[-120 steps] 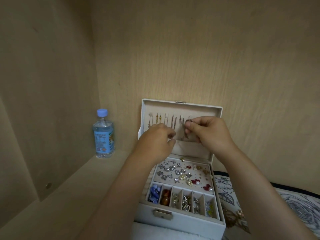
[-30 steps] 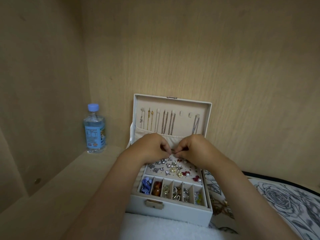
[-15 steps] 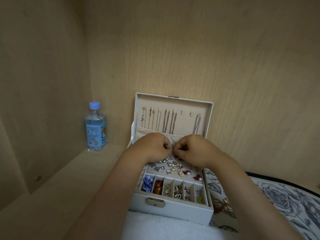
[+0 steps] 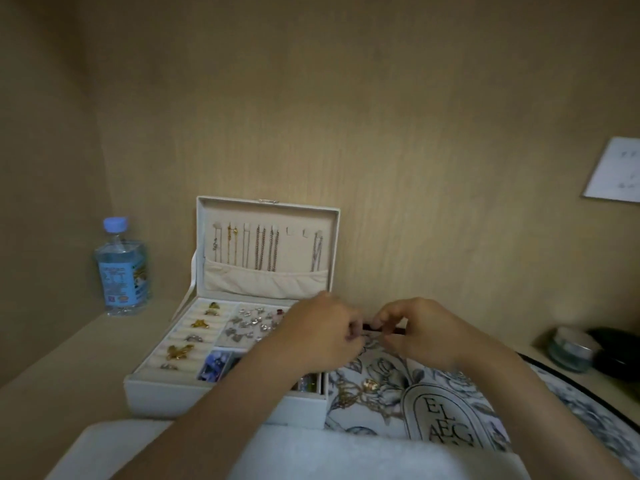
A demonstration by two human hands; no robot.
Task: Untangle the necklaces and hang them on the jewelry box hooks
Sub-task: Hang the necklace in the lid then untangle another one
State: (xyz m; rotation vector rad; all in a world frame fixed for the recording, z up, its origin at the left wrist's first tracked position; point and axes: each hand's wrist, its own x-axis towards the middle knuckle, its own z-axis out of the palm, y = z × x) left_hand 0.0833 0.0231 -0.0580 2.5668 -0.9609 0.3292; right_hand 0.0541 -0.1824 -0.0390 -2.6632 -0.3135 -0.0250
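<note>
Both hands meet just right of centre in the frame, over the seam between the open jewelry box (image 4: pixel 225 393) and the flower-printed mat (image 4: pixel 450 410) beside it. The left hand (image 4: pixel 322 332) and right hand (image 4: pixel 420 332) face each other with fingers (image 4: pixel 353 332) curled inward and tips nearly touching. They seem to pinch a fine necklace (image 4: pixel 369 337) between them, though it is too thin and blurred to be sure. This looks like the untangling step. It goes best with light pinches close on either side of a knot, loosening loops outward instead of pulling the strand taut, and with the work kept low over the mat so a dropped end is easy to find. The stretch between the hands appears to run left to right across the frame. A small heap of tangled chains (image 4: pixel 360 389) lies on the mat below the hands, with no clear axis. In the upright lid (image 4: pixel 268 202), the hung necklaces (image 4: pixel 266 249) drop straight down from their hooks into the fabric pocket (image 4: pixel 266 282). Two bare hooks (image 4: pixel 289 231) wait toward the right of the row.
</note>
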